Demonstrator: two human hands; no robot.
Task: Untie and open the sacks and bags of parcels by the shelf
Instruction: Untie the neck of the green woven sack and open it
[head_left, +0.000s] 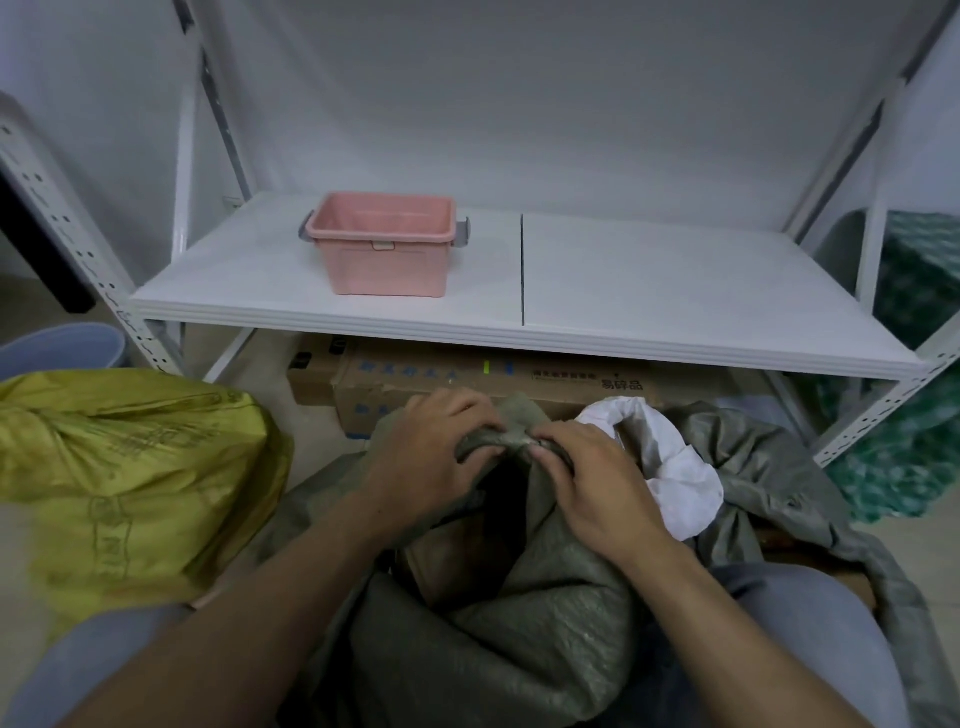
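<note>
— Where is the sack lying?
— The grey-green sack (493, 649) is lying between the person's knees, in front of the white shelf (675, 291). A yellow sack (130, 467) is sitting to its left.
— What are the hands doing?
— The left hand (431, 441) and right hand (587, 478) are both pinching its bunched neck (511, 436), fingers curled, thumbs nearly meeting.
— Anything nearby?
— A pink basket (384, 244) is standing on the shelf, a cardboard box (519, 376) is lying beneath it, and a white bag (670, 452) is poking out just beside the right hand.
</note>
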